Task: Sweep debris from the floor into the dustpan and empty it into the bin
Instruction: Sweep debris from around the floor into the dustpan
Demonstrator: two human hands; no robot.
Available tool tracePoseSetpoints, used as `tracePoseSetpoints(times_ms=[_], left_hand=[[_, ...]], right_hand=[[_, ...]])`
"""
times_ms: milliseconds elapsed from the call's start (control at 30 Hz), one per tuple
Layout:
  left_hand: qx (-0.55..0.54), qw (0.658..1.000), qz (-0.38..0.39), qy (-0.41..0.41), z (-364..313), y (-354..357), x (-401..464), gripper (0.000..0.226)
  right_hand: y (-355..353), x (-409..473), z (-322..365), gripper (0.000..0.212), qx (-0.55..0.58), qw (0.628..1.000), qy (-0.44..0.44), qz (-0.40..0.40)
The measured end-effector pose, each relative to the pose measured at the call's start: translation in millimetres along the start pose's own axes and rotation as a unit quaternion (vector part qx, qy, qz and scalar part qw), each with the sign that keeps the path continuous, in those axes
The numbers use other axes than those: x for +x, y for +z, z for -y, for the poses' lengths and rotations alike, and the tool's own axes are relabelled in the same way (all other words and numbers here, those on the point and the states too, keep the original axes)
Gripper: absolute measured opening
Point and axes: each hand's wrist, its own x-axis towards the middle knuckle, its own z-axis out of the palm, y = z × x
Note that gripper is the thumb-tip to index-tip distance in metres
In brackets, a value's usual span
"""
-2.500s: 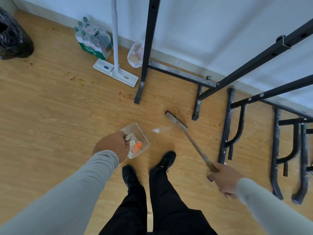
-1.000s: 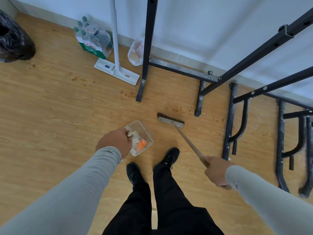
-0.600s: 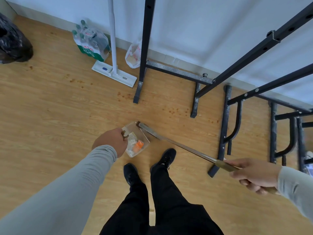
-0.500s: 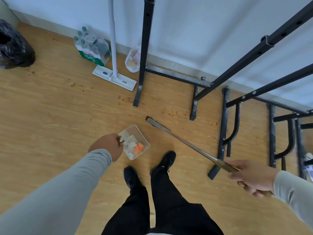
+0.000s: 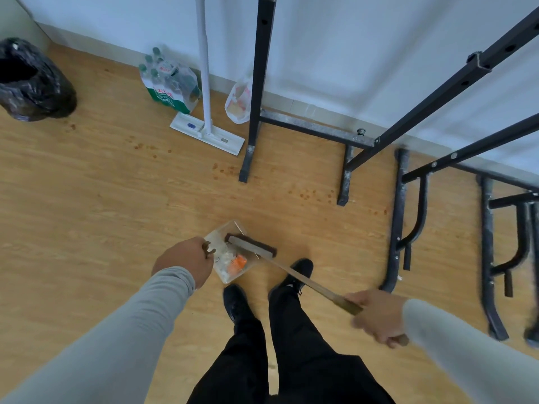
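Note:
A clear dustpan (image 5: 219, 234) sits on the wooden floor just ahead of my feet, holding white scraps and an orange piece (image 5: 236, 263). My left hand (image 5: 183, 261) grips its handle at the pan's left side. My right hand (image 5: 379, 317) grips the long handle of a broom (image 5: 303, 280). The broom's dark brush head (image 5: 251, 246) lies across the open right side of the dustpan. A bin lined with a black bag (image 5: 30, 83) stands at the far left by the wall.
A white flat mop (image 5: 207, 135) leans on the wall, beside a pack of bottles (image 5: 170, 80) and a small plastic bag (image 5: 239, 102). Black metal frames (image 5: 350, 135) stand ahead and to the right. Small brown spots dot the floor (image 5: 87, 199).
The broom head has swung left from open floor onto the dustpan's mouth. My right hand has drawn in toward my legs. My left hand has kept hold of the dustpan.

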Motion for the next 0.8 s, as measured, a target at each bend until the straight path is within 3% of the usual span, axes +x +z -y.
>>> tracePoseSetpoints(times_ms=[100, 167, 333, 500, 600, 800], left_hand=[[-0.007, 1.0, 0.004, 0.002, 0, 0, 0, 0.02], [-0.009, 1.0, 0.002, 0.001, 1, 2, -1, 0.02], [-0.001, 1.0, 0.002, -0.001, 0, -1, 0, 0.018], [0.0, 1.0, 0.006, 0.001, 4, 2, 4, 0.011], [-0.013, 1.0, 0.007, 0.004, 10, 4, 1, 0.012], [-0.008, 0.999, 0.013, 0.029, 9, -2, -25, 0.022]], right_hand=[[-44, -29, -33, 0.048, 0.153, 0.988, 0.001, -0.015], [-51, -38, -44, 0.044, 0.192, 0.981, 0.0, -0.035], [-15, 11, -14, 0.039, 0.086, 0.987, 0.018, -0.136], [37, 45, 22, 0.038, 0.021, 0.998, 0.039, -0.037], [29, 18, 7, 0.039, 0.141, 0.989, 0.028, 0.03], [13, -41, -60, 0.04, 0.313, 0.949, -0.025, 0.001]])
